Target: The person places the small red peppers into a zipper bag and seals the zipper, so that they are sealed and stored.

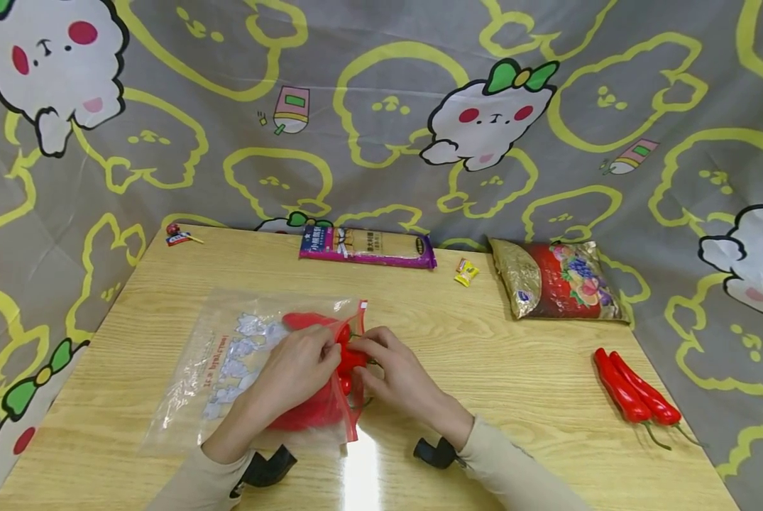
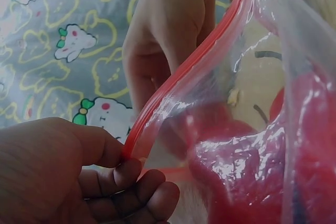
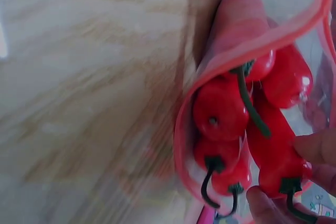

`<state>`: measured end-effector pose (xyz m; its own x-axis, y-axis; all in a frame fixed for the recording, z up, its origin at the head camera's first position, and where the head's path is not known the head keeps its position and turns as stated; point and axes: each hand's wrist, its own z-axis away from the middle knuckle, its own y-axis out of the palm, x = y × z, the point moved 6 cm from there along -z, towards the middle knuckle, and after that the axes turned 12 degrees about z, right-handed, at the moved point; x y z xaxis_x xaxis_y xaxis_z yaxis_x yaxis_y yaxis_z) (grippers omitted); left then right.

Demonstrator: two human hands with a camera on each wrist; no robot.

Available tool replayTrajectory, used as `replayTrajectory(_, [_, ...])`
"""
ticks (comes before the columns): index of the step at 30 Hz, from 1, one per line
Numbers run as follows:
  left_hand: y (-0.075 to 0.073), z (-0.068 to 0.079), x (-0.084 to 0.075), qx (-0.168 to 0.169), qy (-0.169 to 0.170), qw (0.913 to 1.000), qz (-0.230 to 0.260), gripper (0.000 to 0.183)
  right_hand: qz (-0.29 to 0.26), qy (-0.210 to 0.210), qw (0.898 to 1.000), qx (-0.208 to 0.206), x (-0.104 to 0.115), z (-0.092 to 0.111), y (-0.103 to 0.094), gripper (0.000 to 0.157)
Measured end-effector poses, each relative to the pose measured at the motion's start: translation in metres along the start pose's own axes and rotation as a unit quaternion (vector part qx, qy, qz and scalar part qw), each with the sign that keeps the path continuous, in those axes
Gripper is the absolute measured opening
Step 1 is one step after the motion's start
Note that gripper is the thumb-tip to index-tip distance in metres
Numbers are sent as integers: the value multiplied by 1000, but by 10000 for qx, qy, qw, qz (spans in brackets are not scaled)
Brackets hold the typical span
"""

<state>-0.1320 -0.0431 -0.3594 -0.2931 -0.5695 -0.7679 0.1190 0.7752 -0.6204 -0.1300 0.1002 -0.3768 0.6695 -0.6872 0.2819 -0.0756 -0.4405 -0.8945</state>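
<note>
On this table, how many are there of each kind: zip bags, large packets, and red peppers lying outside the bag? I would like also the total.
Zip bag: 1
Large packets: 2
Red peppers outside the bag: 2
Total: 5

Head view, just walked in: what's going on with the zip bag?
A person is handling a clear zip bag of red chili peppers on a table. The left hand pinches the bag's red zip edge; the right hand holds one pepper by its stem end at the open mouth. Several others are inside, some stems poking out. Two loose peppers lie near the table's right edge. The bag isn't sealed.
</note>
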Motion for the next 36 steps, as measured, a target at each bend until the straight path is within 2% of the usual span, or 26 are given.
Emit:
replayTrajectory(13, [-1,0,0,-2,70,10000,-11,19,316,-371,9987,118,15,-16,14,17])
replayTrajectory(18, [-1,0,-1,24,80,10000,35,19,419,-396,9981,204,16,-14,15,19])
replayTrajectory(23, [-1,0,-1,13,155,9999,11,20,196,-153,9994,256,12,-8,6,26])
replayTrajectory(26, [-2,0,-1,-16,117,9999,32,20,133,75,9998,94,1,1,-7,28])
replayTrajectory(30, [-2,0,-1,-68,48,9999,92,21,420,434,9979,-251,-25,22,-28,26])
replayTrajectory(33, [-3,0,-2,-82,59,9999,113,22,848,749,9920,-562,-54,44,-46,25])
replayTrajectory(36, [-4,0,-2,-87,86,9999,96,22,1360,1100,9809,-849,-87,69,-68,26])
